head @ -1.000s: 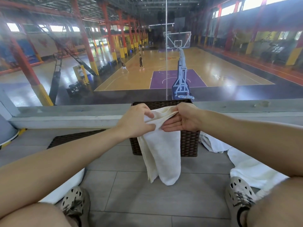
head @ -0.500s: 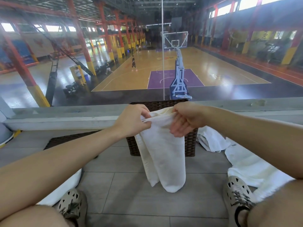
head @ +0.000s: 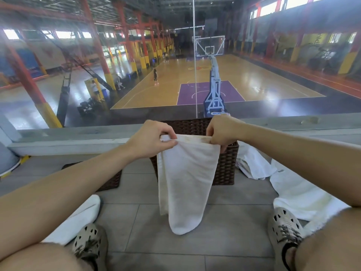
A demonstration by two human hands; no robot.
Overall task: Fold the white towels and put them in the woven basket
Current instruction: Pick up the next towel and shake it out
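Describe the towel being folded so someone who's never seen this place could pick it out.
Find the dark woven basket against the grey ledge. The towel hangs in front of it, its top edge gripped by the left hand and right hand. The other towels lie on the floor.

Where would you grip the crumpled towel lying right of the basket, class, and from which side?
Probably its near edge, pinched from above: the crumpled towel lies bunched low beside the woven basket, and that edge juts out on the near side, uncovered.
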